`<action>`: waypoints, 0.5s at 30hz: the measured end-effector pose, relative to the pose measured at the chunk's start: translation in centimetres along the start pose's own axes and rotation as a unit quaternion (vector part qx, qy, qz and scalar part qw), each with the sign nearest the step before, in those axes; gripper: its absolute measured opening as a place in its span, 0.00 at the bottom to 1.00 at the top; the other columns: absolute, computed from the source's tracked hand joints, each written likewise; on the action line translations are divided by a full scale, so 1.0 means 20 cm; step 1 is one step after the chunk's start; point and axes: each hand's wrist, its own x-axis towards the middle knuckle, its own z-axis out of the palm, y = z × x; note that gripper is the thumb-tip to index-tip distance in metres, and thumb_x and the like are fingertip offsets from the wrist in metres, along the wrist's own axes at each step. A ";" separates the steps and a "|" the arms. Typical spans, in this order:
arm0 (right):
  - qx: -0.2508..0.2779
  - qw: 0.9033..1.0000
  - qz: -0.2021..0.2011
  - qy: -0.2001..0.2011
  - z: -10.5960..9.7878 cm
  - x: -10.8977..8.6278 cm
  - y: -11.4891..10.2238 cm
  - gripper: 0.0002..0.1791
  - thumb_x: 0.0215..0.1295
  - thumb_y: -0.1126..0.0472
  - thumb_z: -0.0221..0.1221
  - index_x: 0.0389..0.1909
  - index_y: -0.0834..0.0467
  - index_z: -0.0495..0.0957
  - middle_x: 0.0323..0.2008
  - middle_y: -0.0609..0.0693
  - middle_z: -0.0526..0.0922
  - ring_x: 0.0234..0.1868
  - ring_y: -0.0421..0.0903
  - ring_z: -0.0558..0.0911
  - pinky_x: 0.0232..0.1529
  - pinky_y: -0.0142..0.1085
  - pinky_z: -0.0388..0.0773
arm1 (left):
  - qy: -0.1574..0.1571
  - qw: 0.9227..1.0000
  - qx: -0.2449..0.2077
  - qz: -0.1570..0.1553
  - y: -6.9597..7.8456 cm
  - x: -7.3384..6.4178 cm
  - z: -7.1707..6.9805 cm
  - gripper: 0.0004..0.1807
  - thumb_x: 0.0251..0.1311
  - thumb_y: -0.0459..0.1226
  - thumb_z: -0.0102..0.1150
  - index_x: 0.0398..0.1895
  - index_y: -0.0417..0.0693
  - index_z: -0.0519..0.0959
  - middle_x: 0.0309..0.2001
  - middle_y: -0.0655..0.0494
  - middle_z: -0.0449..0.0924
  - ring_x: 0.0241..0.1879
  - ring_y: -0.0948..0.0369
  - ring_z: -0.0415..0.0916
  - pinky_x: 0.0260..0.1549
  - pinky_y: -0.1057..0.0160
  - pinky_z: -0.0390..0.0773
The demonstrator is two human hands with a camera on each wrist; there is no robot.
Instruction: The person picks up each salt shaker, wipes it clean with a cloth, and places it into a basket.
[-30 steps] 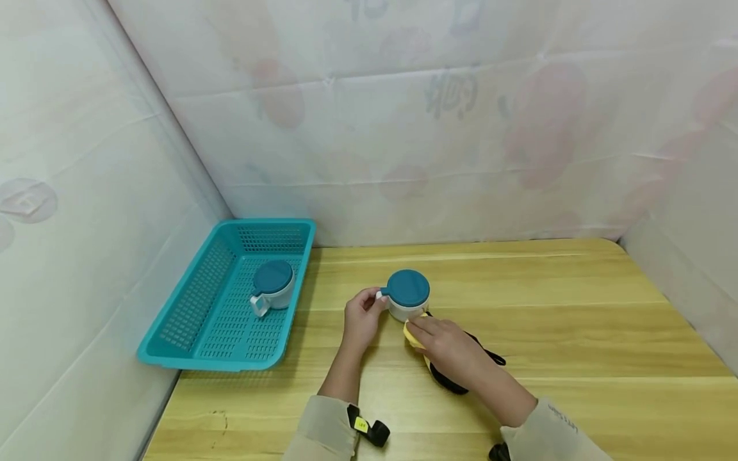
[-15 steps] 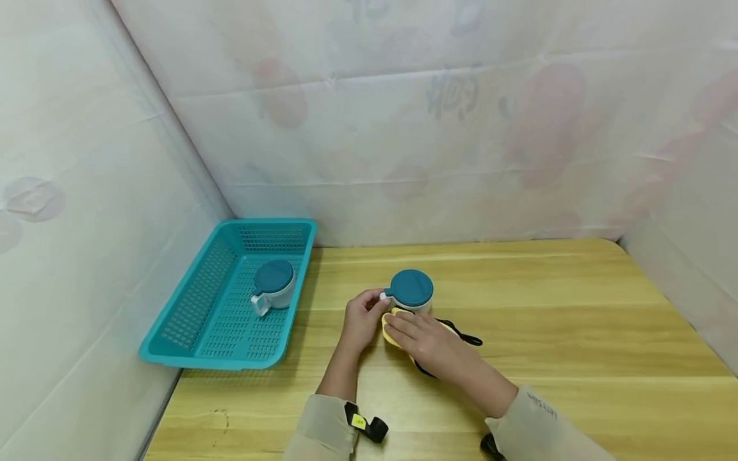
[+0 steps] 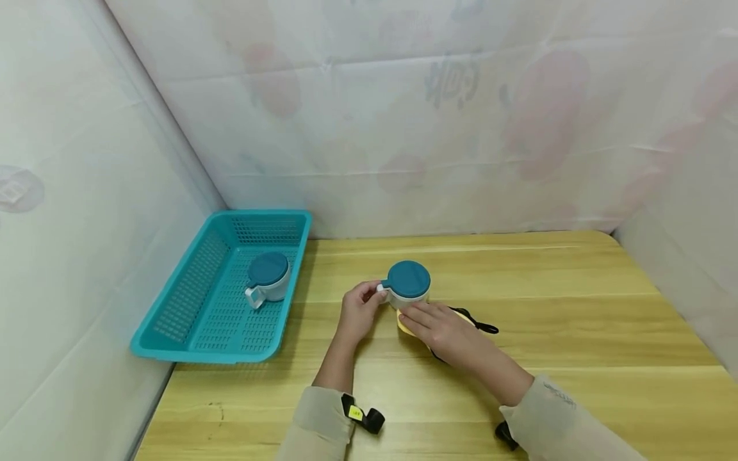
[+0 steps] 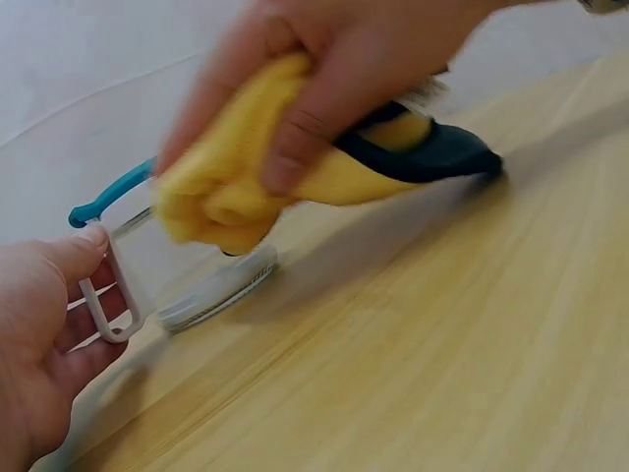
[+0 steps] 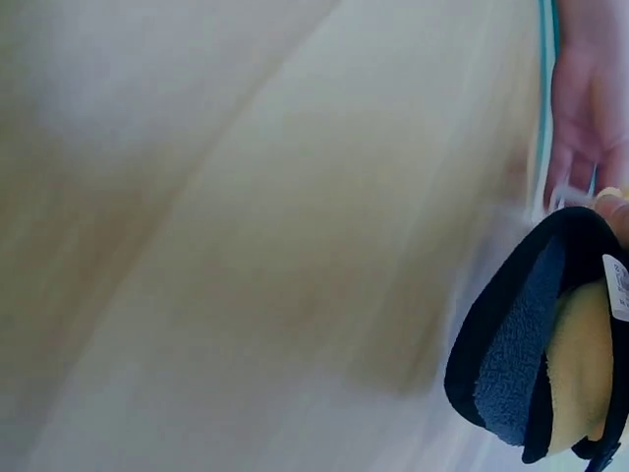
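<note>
A clear-sided seasoning jar [image 3: 409, 280] with a round blue lid and a white handle stands on the wooden table. My left hand [image 3: 359, 312] pinches the jar's handle [image 4: 110, 303] between thumb and fingers. My right hand [image 3: 441, 326] grips a bunched yellow cloth [image 4: 231, 187] with black edging and presses it against the jar's near side. In the left wrist view the cloth covers much of the jar. Its dark grey underside [image 5: 521, 349] shows in the right wrist view, along with a small white label. A black hanging loop [image 3: 487, 328] trails off to the right.
A turquoise plastic basket [image 3: 144, 352] stands at the table's left. Inside it sits a second jar [image 3: 268, 270] with the same blue lid and white handle. Pale printed fabric walls [image 3: 357, 128] enclose the back and sides. Wooden tabletop [image 3: 576, 307] stretches to the right.
My right hand has rubbed the cloth left across the jar's front and then back to the right. My left hand keeps its hold on the handle. The head view has shifted slightly.
</note>
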 end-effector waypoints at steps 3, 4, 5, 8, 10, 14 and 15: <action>-0.001 0.999 -0.016 0.030 0.01 0.05 -0.02 0.28 0.81 0.62 0.28 0.60 0.58 0.78 0.61 0.51 0.79 0.61 0.51 0.78 0.54 0.47 0.79 | -0.010 1.000 0.000 -0.001 0.00 0.00 0.00 0.13 0.64 0.38 0.63 0.49 0.42 0.84 0.43 0.50 0.85 0.41 0.63 0.78 0.39 0.70 0.80; -0.001 0.999 -0.020 0.038 0.02 0.06 -0.02 0.32 0.81 0.61 0.23 0.59 0.59 0.78 0.60 0.52 0.79 0.61 0.51 0.78 0.55 0.47 0.79 | -0.014 1.000 -0.001 -0.001 0.00 0.00 0.01 0.13 0.64 0.38 0.64 0.48 0.42 0.84 0.43 0.50 0.85 0.41 0.63 0.78 0.39 0.69 0.80; -0.002 0.999 -0.023 0.046 0.02 0.08 -0.03 0.34 0.81 0.61 0.20 0.59 0.59 0.78 0.60 0.52 0.80 0.61 0.51 0.79 0.54 0.47 0.79 | -0.016 1.000 -0.001 0.000 0.00 0.00 0.01 0.13 0.64 0.38 0.64 0.48 0.42 0.84 0.43 0.50 0.85 0.41 0.63 0.78 0.39 0.69 0.80; 0.001 0.998 -0.028 0.052 0.03 0.11 -0.05 0.25 0.80 0.64 0.32 0.59 0.60 0.78 0.61 0.52 0.79 0.61 0.52 0.78 0.56 0.46 0.78 | -0.010 1.000 0.002 0.003 0.00 -0.01 0.01 0.12 0.63 0.37 0.64 0.47 0.42 0.84 0.42 0.49 0.85 0.42 0.62 0.78 0.41 0.68 0.80; 0.005 0.998 -0.028 0.048 0.02 0.12 -0.06 0.20 0.75 0.67 0.45 0.60 0.59 0.78 0.62 0.52 0.78 0.62 0.52 0.77 0.58 0.46 0.77 | -0.005 1.000 0.002 0.007 0.00 -0.01 0.01 0.12 0.62 0.36 0.65 0.47 0.41 0.84 0.42 0.48 0.85 0.42 0.61 0.79 0.43 0.66 0.80; 0.011 0.999 -0.028 0.033 0.01 0.13 -0.05 0.26 0.56 0.68 0.63 0.59 0.59 0.78 0.62 0.51 0.78 0.63 0.52 0.76 0.60 0.45 0.76 | -0.005 1.000 0.008 0.013 0.01 -0.01 0.00 0.12 0.63 0.36 0.64 0.47 0.42 0.84 0.42 0.49 0.85 0.42 0.61 0.79 0.42 0.67 0.80; 0.010 0.999 -0.030 0.030 0.01 0.13 -0.05 0.27 0.55 0.68 0.65 0.59 0.58 0.79 0.62 0.51 0.78 0.63 0.52 0.76 0.60 0.45 0.76 | -0.006 1.000 0.011 0.014 0.01 -0.01 0.00 0.12 0.64 0.37 0.64 0.48 0.42 0.84 0.42 0.50 0.85 0.41 0.61 0.79 0.41 0.68 0.80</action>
